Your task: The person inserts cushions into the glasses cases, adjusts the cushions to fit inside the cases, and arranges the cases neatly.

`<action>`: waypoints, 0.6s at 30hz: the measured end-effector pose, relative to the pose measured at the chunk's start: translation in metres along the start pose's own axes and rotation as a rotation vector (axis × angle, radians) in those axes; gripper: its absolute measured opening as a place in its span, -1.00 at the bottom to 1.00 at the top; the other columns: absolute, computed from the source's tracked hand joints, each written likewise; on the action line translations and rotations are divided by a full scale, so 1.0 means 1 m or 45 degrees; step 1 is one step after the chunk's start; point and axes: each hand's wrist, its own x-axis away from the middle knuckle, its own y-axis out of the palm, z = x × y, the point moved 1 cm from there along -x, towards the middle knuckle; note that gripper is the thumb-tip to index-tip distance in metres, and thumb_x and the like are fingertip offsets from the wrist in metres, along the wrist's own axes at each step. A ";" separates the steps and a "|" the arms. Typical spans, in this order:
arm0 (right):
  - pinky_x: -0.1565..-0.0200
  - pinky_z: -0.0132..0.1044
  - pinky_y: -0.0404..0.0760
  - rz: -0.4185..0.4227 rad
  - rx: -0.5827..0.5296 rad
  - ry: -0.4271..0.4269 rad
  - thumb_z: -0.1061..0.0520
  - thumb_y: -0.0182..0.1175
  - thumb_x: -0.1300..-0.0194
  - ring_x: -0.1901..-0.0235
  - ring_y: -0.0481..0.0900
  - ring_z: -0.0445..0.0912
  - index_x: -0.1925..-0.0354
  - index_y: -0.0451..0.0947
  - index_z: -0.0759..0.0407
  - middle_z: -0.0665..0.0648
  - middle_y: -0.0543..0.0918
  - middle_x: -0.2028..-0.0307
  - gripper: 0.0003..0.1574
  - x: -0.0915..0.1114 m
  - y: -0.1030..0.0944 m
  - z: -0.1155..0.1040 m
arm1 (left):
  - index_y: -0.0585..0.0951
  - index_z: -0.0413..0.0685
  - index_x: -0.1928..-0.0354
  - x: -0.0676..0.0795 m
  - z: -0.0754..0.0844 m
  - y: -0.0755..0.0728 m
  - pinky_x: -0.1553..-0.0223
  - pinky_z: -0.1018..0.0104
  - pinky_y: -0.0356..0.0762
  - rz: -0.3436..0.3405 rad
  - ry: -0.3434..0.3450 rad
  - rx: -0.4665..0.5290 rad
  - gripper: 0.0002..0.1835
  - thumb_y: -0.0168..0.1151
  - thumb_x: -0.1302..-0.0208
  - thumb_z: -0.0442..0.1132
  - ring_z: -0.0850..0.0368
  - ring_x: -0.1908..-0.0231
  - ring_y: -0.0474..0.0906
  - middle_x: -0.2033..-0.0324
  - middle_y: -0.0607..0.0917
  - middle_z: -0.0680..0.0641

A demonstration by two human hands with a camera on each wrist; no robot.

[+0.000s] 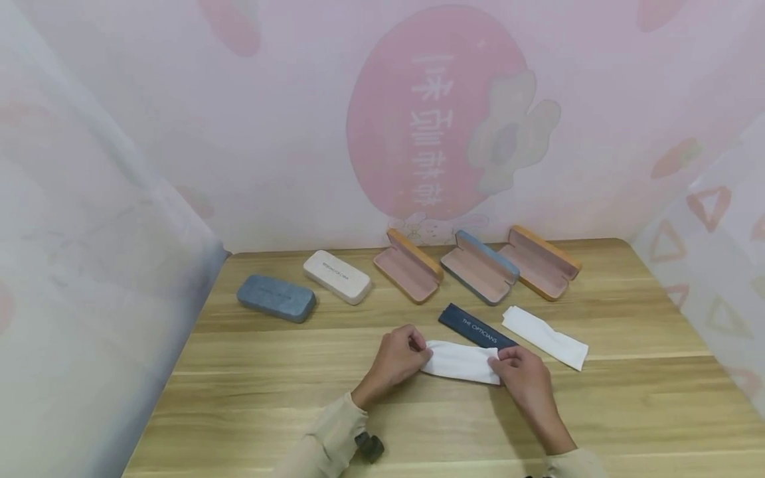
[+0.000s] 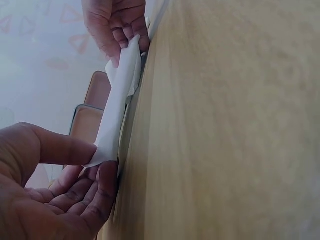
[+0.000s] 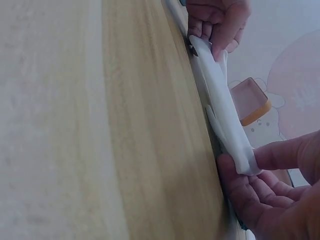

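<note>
A folded white cloth (image 1: pixel 460 362) is stretched between both hands, close over the wooden table. My left hand (image 1: pixel 399 355) pinches its left end between thumb and fingers. At the other end my right hand (image 1: pixel 526 378) pinches the cloth the same way. In the left wrist view the cloth (image 2: pixel 116 107) shows several layers, with loose folds near the far hand. The right wrist view has the cloth (image 3: pixel 220 95) running from one hand to the other, one flap hanging apart. Just behind it lies a dark blue folded cloth (image 1: pixel 472 325) with white lettering, partly covered by the right hand.
Another folded white cloth (image 1: pixel 546 337) lies right of the dark one. At the back stand three opened glasses cases: an orange one (image 1: pixel 409 272), a blue one (image 1: pixel 481 269) and another orange one (image 1: pixel 540 262). A closed white case (image 1: pixel 337 277) and a closed blue case (image 1: pixel 276 299) are farther left.
</note>
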 end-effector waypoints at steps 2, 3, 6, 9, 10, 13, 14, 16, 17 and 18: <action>0.32 -0.30 0.47 -0.002 -0.018 0.012 0.08 0.36 -0.27 0.40 0.56 -0.14 0.14 0.62 0.35 0.15 0.77 0.37 -0.65 0.001 0.001 0.000 | 0.62 -0.07 0.39 0.001 -0.001 0.000 0.31 0.40 0.53 -0.002 -0.002 0.001 -0.89 0.40 -0.13 -0.29 0.26 0.39 0.54 0.44 0.68 0.04; 0.33 -0.31 0.47 -0.004 -0.029 0.019 0.08 0.35 -0.27 0.40 0.56 -0.15 0.13 0.61 0.35 0.14 0.77 0.38 -0.65 0.001 0.001 0.000 | 0.62 -0.07 0.39 0.001 -0.001 0.000 0.30 0.40 0.54 0.000 -0.006 0.001 -0.90 0.40 -0.13 -0.29 0.25 0.38 0.54 0.44 0.68 0.04; 0.35 -0.35 0.48 -0.008 -0.089 0.039 0.11 0.35 -0.27 0.40 0.55 -0.16 0.09 0.60 0.37 0.13 0.75 0.37 -0.63 0.003 0.002 -0.001 | 0.62 -0.08 0.38 0.001 -0.002 0.000 0.28 0.39 0.55 0.011 -0.002 0.006 -0.90 0.39 -0.13 -0.30 0.25 0.37 0.55 0.42 0.70 0.02; 0.37 -0.38 0.50 -0.008 -0.153 0.066 0.13 0.35 -0.27 0.40 0.54 -0.18 0.05 0.58 0.38 0.13 0.75 0.35 -0.61 0.003 0.003 -0.003 | 0.62 -0.09 0.37 0.001 -0.001 -0.002 0.27 0.39 0.56 0.024 0.006 0.012 -0.91 0.39 -0.14 -0.31 0.24 0.36 0.57 0.41 0.71 0.00; 0.37 -0.38 0.51 -0.006 -0.172 0.071 0.13 0.35 -0.27 0.41 0.54 -0.18 0.04 0.57 0.38 0.14 0.75 0.34 -0.61 0.003 0.004 -0.005 | 0.62 -0.10 0.37 0.000 -0.001 -0.003 0.27 0.39 0.56 0.027 0.006 0.017 -0.91 0.39 -0.14 -0.31 0.23 0.36 0.57 0.41 0.71 -0.01; 0.35 -0.39 0.54 -0.005 -0.242 0.089 0.12 0.33 -0.30 0.40 0.54 -0.19 0.02 0.56 0.35 0.12 0.74 0.32 -0.62 0.001 0.005 -0.012 | 0.62 -0.11 0.36 -0.002 0.000 -0.008 0.27 0.39 0.57 0.045 0.001 0.035 -0.91 0.38 -0.16 -0.32 0.22 0.35 0.57 0.40 0.70 -0.02; 0.34 -0.38 0.55 -0.003 -0.273 0.086 0.12 0.33 -0.31 0.40 0.55 -0.20 0.02 0.55 0.36 0.12 0.74 0.32 -0.62 0.000 0.006 -0.014 | 0.62 -0.12 0.35 -0.003 0.000 -0.009 0.26 0.39 0.58 0.056 0.004 0.042 -0.91 0.38 -0.16 -0.32 0.22 0.35 0.58 0.39 0.70 -0.03; 0.33 -0.37 0.57 -0.003 -0.333 0.080 0.13 0.32 -0.33 0.40 0.54 -0.20 0.02 0.55 0.36 0.11 0.73 0.33 -0.62 -0.003 0.007 -0.019 | 0.62 -0.13 0.34 -0.006 0.000 -0.013 0.25 0.38 0.58 0.077 0.001 0.053 -0.91 0.37 -0.17 -0.32 0.20 0.34 0.58 0.38 0.70 -0.05; 0.32 -0.36 0.58 -0.003 -0.365 0.081 0.13 0.32 -0.33 0.40 0.54 -0.20 0.01 0.54 0.37 0.10 0.72 0.34 -0.62 -0.004 0.008 -0.022 | 0.62 -0.13 0.33 -0.008 0.000 -0.015 0.23 0.37 0.58 0.085 -0.003 0.059 -0.91 0.37 -0.17 -0.32 0.19 0.33 0.58 0.37 0.70 -0.05; 0.32 -0.36 0.59 0.000 -0.393 0.082 0.14 0.33 -0.33 0.41 0.55 -0.21 0.02 0.54 0.38 0.08 0.71 0.34 -0.63 -0.005 0.009 -0.024 | 0.61 -0.13 0.33 -0.009 0.001 -0.017 0.23 0.36 0.58 0.092 -0.008 0.062 -0.90 0.37 -0.17 -0.32 0.18 0.32 0.57 0.36 0.69 -0.05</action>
